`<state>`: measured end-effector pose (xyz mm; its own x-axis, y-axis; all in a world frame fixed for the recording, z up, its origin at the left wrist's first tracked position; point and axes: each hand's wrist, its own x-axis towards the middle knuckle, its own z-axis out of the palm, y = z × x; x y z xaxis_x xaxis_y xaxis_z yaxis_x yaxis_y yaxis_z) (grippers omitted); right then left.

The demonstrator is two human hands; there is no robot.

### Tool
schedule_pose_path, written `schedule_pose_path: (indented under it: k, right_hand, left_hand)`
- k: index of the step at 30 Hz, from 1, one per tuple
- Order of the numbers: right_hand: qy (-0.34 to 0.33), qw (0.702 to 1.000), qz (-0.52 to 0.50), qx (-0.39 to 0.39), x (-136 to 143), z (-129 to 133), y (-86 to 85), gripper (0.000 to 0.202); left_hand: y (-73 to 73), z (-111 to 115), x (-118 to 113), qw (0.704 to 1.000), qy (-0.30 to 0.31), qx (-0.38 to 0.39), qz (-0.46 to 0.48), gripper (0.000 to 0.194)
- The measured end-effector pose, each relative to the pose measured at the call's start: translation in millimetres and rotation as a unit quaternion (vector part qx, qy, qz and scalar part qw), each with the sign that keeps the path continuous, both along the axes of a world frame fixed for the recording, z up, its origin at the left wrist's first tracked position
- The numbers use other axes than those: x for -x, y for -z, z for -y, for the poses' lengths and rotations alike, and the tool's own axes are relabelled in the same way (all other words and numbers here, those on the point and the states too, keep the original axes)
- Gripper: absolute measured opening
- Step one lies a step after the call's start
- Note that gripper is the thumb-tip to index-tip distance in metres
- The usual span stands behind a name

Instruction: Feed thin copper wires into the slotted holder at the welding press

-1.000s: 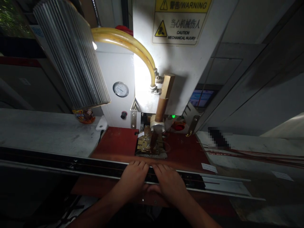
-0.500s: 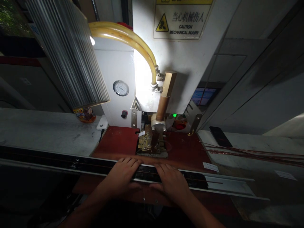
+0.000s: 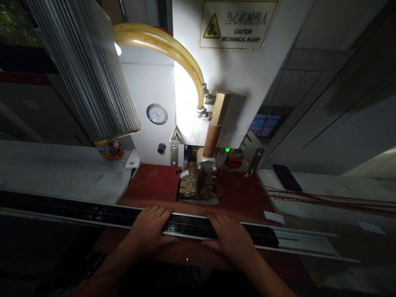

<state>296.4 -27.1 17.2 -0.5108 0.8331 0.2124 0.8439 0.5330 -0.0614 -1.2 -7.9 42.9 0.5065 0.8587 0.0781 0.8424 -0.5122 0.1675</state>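
Note:
A long pale metal channel lies across the front of the machine. It holds a black segmented strip with a thin reddish wire along it. My left hand is closed over the channel left of the middle, fingers on its far edge and thumb along the near side. To the right, my right hand grips the same channel in a similar way, with a gap between the two. Beyond them, a copper-coloured rod slants down to a brass fixture, apart from both hands.
The white machine body carries yellow hoses and a gauge. Thin copper-coloured rods and a phone lie on the right worktop. At left stand a snack packet and a white box.
The channel, with the black strip in it, has shifted a little to the right. My right hand has moved right too, while my left hand has slid left, widening the gap between them.

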Motion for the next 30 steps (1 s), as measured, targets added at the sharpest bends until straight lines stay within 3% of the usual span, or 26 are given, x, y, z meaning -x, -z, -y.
schedule_pose_path:
  k: [7, 14, 30]
  right_hand:
    - [0.005, 1.0, 0.007, 0.027, -5.6, 1.5, -3.6, 0.072]
    - [0.017, 0.999, -0.008, 0.05, -0.9, 2.2, -13.2, 0.067]
    - [-0.017, 0.999, -0.019, 0.039, 25.7, 1.4, -11.3, 0.085]
  left_hand:
    - [10.3, -0.4, -6.7, 1.0, 0.015, -0.023, -0.005, 0.067]
    - [11.1, -0.2, -13.5, 0.999, 0.018, -0.031, -0.004, 0.065]
    - [7.2, 3.4, -72.9, 0.999, 0.014, 0.046, -0.01, 0.057]
